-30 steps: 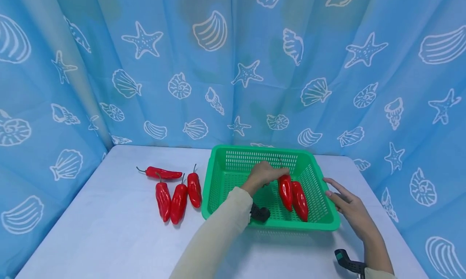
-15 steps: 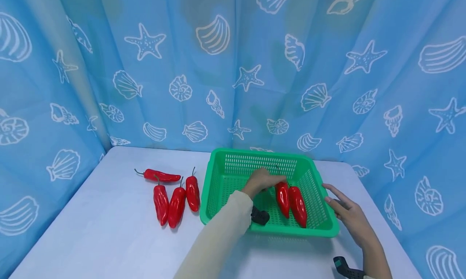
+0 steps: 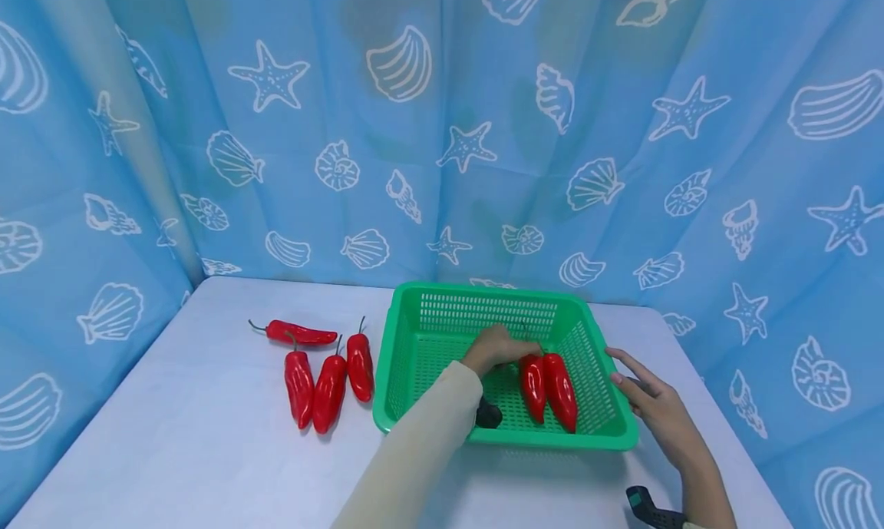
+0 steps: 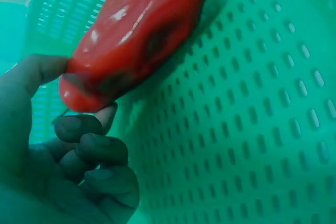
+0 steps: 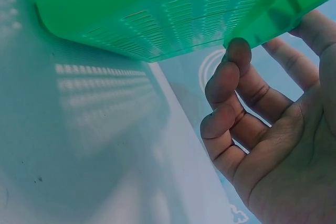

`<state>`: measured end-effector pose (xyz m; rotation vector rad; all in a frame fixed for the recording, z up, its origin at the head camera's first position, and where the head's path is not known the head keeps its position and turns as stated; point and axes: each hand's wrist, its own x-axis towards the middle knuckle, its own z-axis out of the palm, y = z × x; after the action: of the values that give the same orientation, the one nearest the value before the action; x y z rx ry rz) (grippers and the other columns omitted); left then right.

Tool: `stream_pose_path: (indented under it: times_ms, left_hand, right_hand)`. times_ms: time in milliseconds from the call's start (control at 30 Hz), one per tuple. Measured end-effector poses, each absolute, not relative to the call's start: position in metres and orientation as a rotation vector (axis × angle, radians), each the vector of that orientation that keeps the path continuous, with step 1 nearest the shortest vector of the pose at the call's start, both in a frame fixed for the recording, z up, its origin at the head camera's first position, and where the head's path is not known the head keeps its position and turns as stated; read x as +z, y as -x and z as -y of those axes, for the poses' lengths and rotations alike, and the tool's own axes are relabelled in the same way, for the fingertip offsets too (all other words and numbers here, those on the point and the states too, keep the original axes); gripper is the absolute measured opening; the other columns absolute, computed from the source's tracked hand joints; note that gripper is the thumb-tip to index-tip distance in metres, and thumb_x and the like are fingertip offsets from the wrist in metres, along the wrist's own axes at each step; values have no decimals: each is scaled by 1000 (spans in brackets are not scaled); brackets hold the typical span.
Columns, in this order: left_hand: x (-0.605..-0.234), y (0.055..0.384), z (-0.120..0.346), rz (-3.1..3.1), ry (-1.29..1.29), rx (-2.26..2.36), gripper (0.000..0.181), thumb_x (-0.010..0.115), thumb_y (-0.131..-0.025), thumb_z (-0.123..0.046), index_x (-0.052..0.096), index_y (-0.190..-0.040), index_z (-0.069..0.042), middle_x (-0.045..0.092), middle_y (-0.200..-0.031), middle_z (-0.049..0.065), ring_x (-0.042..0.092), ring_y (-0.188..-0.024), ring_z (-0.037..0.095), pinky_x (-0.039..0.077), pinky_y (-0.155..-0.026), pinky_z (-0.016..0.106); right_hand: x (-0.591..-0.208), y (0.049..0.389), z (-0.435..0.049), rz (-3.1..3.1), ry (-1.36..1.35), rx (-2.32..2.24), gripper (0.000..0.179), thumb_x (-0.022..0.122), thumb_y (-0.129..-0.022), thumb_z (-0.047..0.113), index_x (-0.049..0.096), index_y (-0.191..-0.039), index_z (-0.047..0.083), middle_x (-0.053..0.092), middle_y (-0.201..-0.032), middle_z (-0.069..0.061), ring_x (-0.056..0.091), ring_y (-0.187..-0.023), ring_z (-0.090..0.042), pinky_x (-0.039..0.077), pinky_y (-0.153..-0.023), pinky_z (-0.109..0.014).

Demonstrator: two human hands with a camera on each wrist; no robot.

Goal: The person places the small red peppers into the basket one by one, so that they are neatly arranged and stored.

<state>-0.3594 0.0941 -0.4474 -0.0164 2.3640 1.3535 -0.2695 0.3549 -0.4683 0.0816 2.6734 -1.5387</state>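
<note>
Head view, right of centre: my left hand is inside the green perforated plastic basket, with the stem end of one glossy red pepper pinched between thumb and a fingertip. Left wrist view confirms: grip closed down to the pepper's width, remaining fingers curled beneath. Pepper's pointed end faces the lower edge of the head frame. A second red pepper lies just to its right in the basket.

My right hand, right of the basket, has fingers spread and loosely bent, fingertips at the right rim; whether they bear on it firmly, I cannot tell.

Left of the basket, four more red peppers lie on the white table: one crosswise, three pointing down-frame. Behind: blue curtain with white shells and starfish.
</note>
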Motion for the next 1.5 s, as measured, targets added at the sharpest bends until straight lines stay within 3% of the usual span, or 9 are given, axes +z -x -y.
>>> stream_pose_path:
  times_ms: [200,467,700,800,1067,1167,1333,1500]
  left_hand:
    - [-447,358,-93,-2391,-25,1327,40,77,-81,-42,52,-77,-10,51,-72,5,48,-62,22,41,-56,33]
    - [-447,358,-92,-2362,-47,1221,45,75,-84,-43,47,-67,-12,43,-58,2,39,-50,17,34,-49,28]
    - [-444,358,-88,-2399,-55,1162,45,73,-85,-49,53,-73,-10,52,-65,6,46,-55,19,39,-53,30]
    - [-442,357,-85,-2403,-88,1131,47,71,-87,-48,54,-69,-8,54,-65,7,47,-57,21,39,-54,31]
    - [-435,355,-75,-2366,-135,1111,57,63,-95,-44,45,-53,-11,39,-54,3,37,-52,19,33,-51,31]
    - [-432,357,-70,-2343,-157,1174,53,60,-97,-43,54,-59,-6,44,-57,4,40,-54,19,37,-54,31]
    - [-424,359,-65,-2319,-159,1257,43,61,-95,-41,73,-91,-1,56,-69,5,43,-55,18,38,-53,30]
    - [-413,358,-58,-2320,-174,1351,30,63,-94,-37,73,-82,-11,56,-70,3,43,-53,16,35,-49,28]
  right_hand:
    - [-469,269,-357,-2705,-46,-1528,67,49,-99,59,32,-157,32,33,-158,-19,46,-133,-44,41,-99,-65]
    - [-470,269,-355,-2678,-75,-1536,68,50,-98,60,32,-157,32,33,-157,-20,43,-135,-44,36,-101,-68]
    - [-470,270,-353,-2667,-66,-1564,68,50,-98,59,31,-157,32,32,-158,-19,45,-134,-42,38,-101,-66]
    - [-470,271,-353,-2663,-92,-1558,69,51,-97,60,32,-157,33,29,-160,-18,42,-136,-43,37,-101,-67]
    - [-467,268,-353,-2652,-103,-1534,72,51,-96,63,30,-158,32,28,-160,-18,40,-137,-44,40,-101,-64]
    - [-468,268,-352,-2659,-96,-1529,72,50,-96,63,30,-158,32,31,-159,-19,44,-135,-44,43,-99,-61]
    - [-469,270,-351,-2666,-84,-1532,71,50,-96,63,30,-158,33,33,-157,-19,47,-132,-43,46,-97,-57]
    - [-468,271,-351,-2664,-108,-1515,74,50,-96,64,28,-159,32,31,-158,-21,45,-133,-43,46,-98,-57]
